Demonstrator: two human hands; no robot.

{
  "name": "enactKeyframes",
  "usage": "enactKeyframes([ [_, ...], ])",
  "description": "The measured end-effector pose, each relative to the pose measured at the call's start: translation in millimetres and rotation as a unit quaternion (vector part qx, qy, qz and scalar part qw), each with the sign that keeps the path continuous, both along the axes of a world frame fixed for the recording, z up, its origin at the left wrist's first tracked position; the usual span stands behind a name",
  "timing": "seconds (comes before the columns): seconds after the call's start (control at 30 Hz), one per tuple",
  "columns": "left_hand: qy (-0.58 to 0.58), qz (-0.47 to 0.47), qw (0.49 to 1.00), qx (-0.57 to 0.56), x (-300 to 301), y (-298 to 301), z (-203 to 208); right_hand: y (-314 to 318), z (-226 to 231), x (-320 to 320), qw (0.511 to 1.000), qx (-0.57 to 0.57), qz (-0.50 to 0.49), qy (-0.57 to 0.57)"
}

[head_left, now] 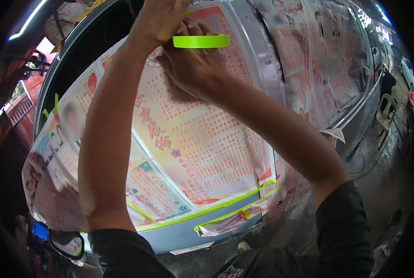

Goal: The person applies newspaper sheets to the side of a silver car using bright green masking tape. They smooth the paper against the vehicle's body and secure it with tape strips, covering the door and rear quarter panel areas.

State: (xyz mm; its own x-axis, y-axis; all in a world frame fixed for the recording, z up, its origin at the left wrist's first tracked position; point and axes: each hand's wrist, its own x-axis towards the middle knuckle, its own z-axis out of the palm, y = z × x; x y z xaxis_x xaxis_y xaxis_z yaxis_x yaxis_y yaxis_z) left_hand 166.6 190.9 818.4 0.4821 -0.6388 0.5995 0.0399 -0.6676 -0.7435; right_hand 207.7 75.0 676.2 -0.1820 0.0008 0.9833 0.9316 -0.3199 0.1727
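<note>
A large sheet of printed newspaper (193, 139) in red and yellow covers the side of a grey car (179, 238). At the upper edge of the view my left hand (163, 21) bends over the paper, its fingertips partly cut off by the frame. Just below and to the right, my right hand (195, 67) rests close against the sheet with its fingers curled. A neon yellow-green roll of masking tape (201, 41) sits across those fingers, seen edge-on. Strips of the same tape (207, 206) run along the paper's lower edge.
More newspaper (322, 55) covers the panel to the right. A dark window opening (72, 60) lies at the left, and a side mirror (68, 243) at the lower left. A plastic chair (386, 113) and a parked car (407, 74) stand at the far right.
</note>
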Motion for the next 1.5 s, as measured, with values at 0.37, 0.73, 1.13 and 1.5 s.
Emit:
enactKeyframes([
  [0.37,-0.121,-0.001,0.989,-0.083,16.9,24.5,-30.2,19.5,-16.2,25.6,0.993,0.073,0.017,-0.095],
  [0.73,-0.011,0.162,0.985,-0.052,23.8,31.4,-5.6,21.1,-16.0,16.0,0.989,0.120,0.083,-0.018],
  [1.13,0.087,-0.149,0.904,-0.391,-246.4,-179.2,-323.0,-291.5,-213.4,-66.8,0.974,-0.102,0.103,0.172],
  [1.5,0.506,-0.041,0.295,-0.809,-339.8,-364.2,-634.4,-503.7,-593.3,-229.8,0.454,-0.237,0.071,0.856],
])
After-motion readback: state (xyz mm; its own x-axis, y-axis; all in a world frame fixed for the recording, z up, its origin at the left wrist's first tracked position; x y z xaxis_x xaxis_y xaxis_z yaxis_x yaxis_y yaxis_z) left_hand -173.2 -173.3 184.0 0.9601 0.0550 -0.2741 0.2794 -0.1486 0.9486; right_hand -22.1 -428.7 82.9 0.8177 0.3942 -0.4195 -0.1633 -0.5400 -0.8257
